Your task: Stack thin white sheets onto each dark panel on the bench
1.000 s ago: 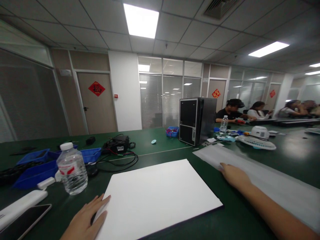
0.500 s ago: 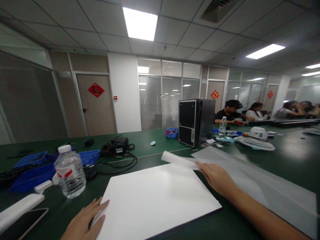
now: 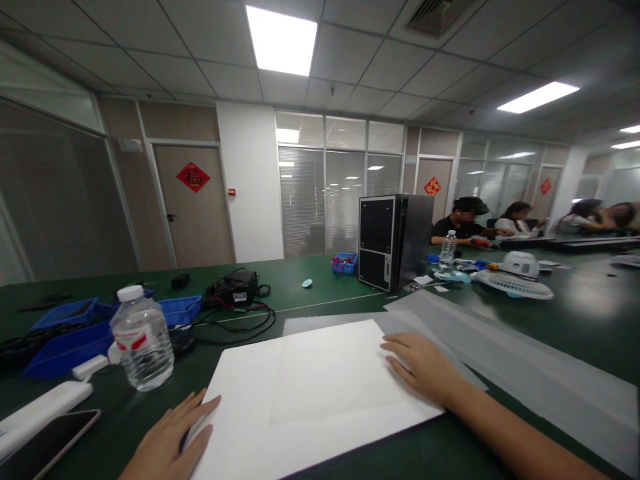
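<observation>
On the green tabletop point(image 3: 300, 267), rests the left hand point(image 3: 173, 437) palm-down at the left edge of the white board point(image 3: 240, 407), with fingers straight and thumb apart, released rather than clenched. Lays the right hand point(image 3: 423, 363) over the board's right side, on a thin translucent sheet point(image 3: 335, 380), with fingers loosely extended and likewise relaxed; cannot tell whether any fingertip pinches the sheet. Has the board flat, directly in front, and the sheet spread across its right part, past its far edge and out beyond its right edge. Has also a second translucent sheet point(image 3: 540, 370) lying farther right. Faces, on the left, a water bottle point(image 3: 143, 343) standing near the left hand, a phone point(image 3: 50, 443) beside a white oblong device point(image 3: 45, 417), and a blue tray point(image 3: 70, 350). Looks across at a small blue basket point(image 3: 344, 264) beside a computer tower point(image 3: 377, 243), and a seated co-worker point(image 3: 450, 230) near a red tool point(image 3: 481, 243).
</observation>
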`<state>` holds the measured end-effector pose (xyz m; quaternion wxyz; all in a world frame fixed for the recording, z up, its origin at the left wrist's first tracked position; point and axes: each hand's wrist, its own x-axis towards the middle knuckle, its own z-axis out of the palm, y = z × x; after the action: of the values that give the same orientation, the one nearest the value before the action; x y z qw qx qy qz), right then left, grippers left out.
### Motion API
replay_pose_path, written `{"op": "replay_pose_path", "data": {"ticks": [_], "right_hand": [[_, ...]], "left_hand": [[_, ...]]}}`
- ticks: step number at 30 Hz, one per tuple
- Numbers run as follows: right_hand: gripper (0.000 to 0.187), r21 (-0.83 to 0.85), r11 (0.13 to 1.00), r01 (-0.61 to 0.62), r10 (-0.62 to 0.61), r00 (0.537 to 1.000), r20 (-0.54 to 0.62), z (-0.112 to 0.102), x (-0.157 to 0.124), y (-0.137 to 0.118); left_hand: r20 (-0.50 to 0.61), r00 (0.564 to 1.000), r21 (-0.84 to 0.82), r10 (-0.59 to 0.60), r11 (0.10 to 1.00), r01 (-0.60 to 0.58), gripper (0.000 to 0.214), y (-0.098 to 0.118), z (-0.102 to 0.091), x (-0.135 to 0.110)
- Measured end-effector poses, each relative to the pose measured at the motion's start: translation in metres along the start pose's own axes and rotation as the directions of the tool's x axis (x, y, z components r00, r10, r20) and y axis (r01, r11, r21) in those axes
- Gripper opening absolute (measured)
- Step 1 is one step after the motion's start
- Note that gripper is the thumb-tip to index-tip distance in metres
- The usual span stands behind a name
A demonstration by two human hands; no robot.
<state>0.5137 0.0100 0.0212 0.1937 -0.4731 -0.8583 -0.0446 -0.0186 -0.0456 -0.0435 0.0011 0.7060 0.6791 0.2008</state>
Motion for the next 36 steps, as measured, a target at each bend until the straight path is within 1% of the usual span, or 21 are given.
{"op": "replay_pose_path", "data": {"ticks": [1, 2, 3, 5, 8, 12, 14, 15, 17, 19, 21, 24, 27, 33, 36], "right_hand": [[0.042, -0.003, 0.998, -0.064, 0.064, 0.998, 0.006, 0.000, 0.000, 0.007], [0.042, 0.002, 0.995, -0.100, 0.099, 0.995, 0.018, 0.000, -0.001, 0.012], [0.042, 0.012, 0.994, -0.109, 0.109, 0.993, 0.034, 0.000, -0.001, 0.016], [0.042, 0.030, 0.996, -0.089, 0.087, 0.994, 0.059, -0.001, -0.002, 0.018], [0.040, 0.071, 0.997, -0.034, 0.028, 0.997, 0.077, 0.000, -0.004, 0.008], [0.040, 0.169, 0.984, 0.051, -0.069, 0.993, 0.100, 0.002, -0.001, -0.017], [0.040, 0.193, 0.979, 0.064, -0.088, 0.989, 0.118, 0.003, 0.001, -0.025], [0.040, 0.190, 0.980, 0.055, -0.079, 0.990, 0.119, 0.003, 0.002, -0.027], [0.042, 0.156, 0.988, -0.001, -0.015, 0.995, 0.099, 0.003, 0.003, -0.023], [0.043, 0.100, 0.992, -0.082, 0.075, 0.994, 0.074, 0.002, 0.004, -0.015], [0.043, 0.059, 0.988, -0.141, 0.137, 0.988, 0.069, 0.000, 0.003, -0.005], [0.043, 0.041, 0.986, -0.160, 0.156, 0.984, 0.085, -0.002, 0.001, 0.002], [0.043, 0.036, 0.990, -0.137, 0.133, 0.987, 0.090, -0.005, 0.001, -0.004], [0.040, 0.098, 0.995, -0.004, -0.006, 0.995, 0.095, -0.005, 0.002, -0.027], [0.041, 0.135, 0.991, 0.019, -0.032, 0.995, 0.091, -0.003, 0.003, -0.027]], "left_hand": [[0.000, 1.000, 0.000, 0.000, 1.000, 0.000, 0.052, 0.000, 0.000, 0.000], [0.000, 1.000, -0.002, -0.002, 1.000, 0.002, 0.051, 0.000, 0.000, 0.000], [-0.001, 1.000, -0.004, -0.004, 1.000, 0.004, 0.051, 0.000, 0.000, 0.000], [-0.001, 1.000, -0.007, -0.006, 1.000, 0.006, 0.051, 0.000, -0.001, -0.001], [0.008, 1.000, 0.001, -0.006, 1.000, 0.006, 0.051, 0.000, -0.001, -0.001], [0.011, 1.000, 0.009, -0.008, 1.000, 0.008, 0.052, -0.002, 0.000, 0.000], [0.007, 1.000, 0.011, -0.010, 1.000, 0.010, 0.053, -0.003, 0.002, 0.000], [0.006, 1.000, 0.012, -0.010, 1.000, 0.010, 0.053, -0.003, 0.003, 0.000], [0.003, 1.000, 0.010, -0.012, 1.000, 0.012, 0.053, -0.004, 0.004, 0.000], [0.008, 1.000, 0.001, -0.016, 1.000, 0.016, 0.054, -0.003, 0.004, 0.001], [0.016, 1.000, -0.014, -0.017, 1.000, 0.017, 0.054, -0.003, 0.003, 0.001], [0.014, 1.000, -0.035, -0.014, 0.999, 0.014, 0.054, 0.000, 0.000, 0.000], [0.009, 1.000, -0.045, -0.017, 0.999, 0.017, 0.054, 0.003, -0.003, -0.001], [0.012, 1.000, -0.017, -0.025, 1.000, 0.025, 0.056, 0.002, 0.001, -0.001], [0.011, 1.000, 0.003, -0.012, 1.000, 0.012, 0.054, -0.002, 0.004, 0.001]]}}
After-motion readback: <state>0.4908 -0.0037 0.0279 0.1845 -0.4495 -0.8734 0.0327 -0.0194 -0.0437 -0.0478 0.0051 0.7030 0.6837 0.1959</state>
